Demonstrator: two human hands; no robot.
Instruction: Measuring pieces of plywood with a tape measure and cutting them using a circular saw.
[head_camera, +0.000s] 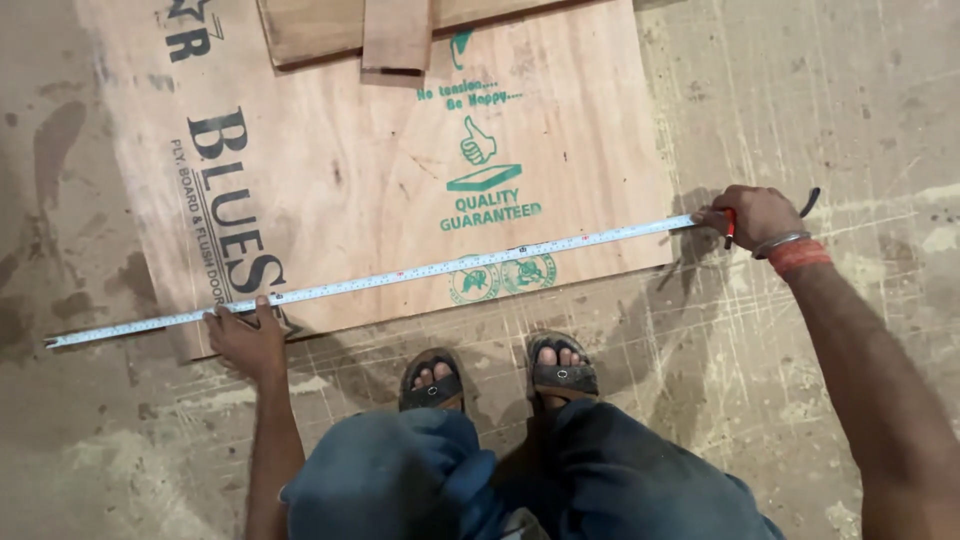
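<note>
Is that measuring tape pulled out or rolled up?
Pulled out: the tape runs flat across the plywood sheet, from the left hand to the right hand.

Green and black print on plywood sheet (360, 170)

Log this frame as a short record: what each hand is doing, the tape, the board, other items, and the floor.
left hand: left hand presses the tape measure blade onto the plywood sheet near its left corner
right hand: right hand grips the tape measure case, mostly hidden, past the sheet's right edge
tape: stretched across the sheet's near edge, its end overhanging left
other: wood pieces lie on the sheet's far end; sandalled feet stand just behind it
floor: scuffed concrete floor
</note>
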